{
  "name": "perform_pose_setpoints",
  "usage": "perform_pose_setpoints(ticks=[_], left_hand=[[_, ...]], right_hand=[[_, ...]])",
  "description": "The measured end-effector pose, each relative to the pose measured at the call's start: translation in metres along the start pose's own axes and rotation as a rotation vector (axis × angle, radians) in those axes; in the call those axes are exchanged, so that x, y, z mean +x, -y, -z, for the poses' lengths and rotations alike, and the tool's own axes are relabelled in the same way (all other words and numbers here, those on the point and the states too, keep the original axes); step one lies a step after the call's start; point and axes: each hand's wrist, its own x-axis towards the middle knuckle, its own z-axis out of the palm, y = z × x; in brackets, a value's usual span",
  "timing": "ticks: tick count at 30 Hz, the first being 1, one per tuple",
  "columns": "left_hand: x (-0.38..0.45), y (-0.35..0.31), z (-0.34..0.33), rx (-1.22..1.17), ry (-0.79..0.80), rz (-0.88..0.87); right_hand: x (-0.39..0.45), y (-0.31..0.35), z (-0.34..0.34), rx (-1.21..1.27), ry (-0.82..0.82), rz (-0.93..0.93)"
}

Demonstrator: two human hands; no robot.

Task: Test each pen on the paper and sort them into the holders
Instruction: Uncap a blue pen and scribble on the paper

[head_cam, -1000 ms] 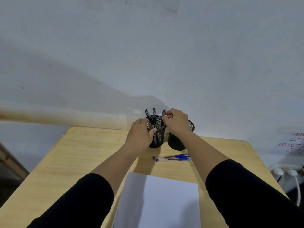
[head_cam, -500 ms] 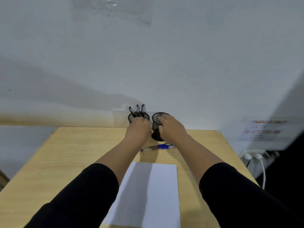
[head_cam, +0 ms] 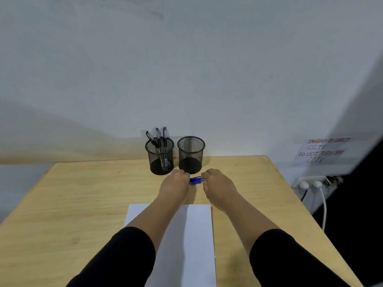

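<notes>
**penpal_22:** Where are you at, and what's likely to trip you up?

**me:** Both my hands are down on the blue pens (head_cam: 197, 180), which lie on the counter (head_cam: 87, 195) just near of the holders. My left hand (head_cam: 173, 184) has its fingers curled over one end of them. My right hand (head_cam: 218, 185) is curled at the other end, fingertips on the caps. I honestly can't tell whether either hand has a proper pinch yet or is just touching.

**penpal_22:** So what's the risk?

**me:** There look to be two pens side by side, touching, so I could lift both at once or roll one off toward the far side. The empty holder (head_cam: 191, 155) stands right behind my knuckles and it looks light, so a careless lift could knock it into the left holder (head_cam: 159, 156), the one with three black pens (head_cam: 158, 141) standing in it.

**penpal_22:** And the paper?

**me:** The paper (head_cam: 199, 235) sits near me, under my forearms. A sleeve could drag it when I pull back.
</notes>
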Motion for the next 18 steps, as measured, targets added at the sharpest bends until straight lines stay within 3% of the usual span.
perform_pose_setpoints(ticks=[14,18], left_hand=[[0.004,0.008,-0.023,-0.016,-0.134,-0.133],[0.002,0.005,-0.024,-0.088,-0.151,-0.116]], right_hand=[[0.013,-0.020,-0.022,-0.022,-0.021,0.099],[0.006,-0.021,-0.013,0.211,-0.009,0.010]])
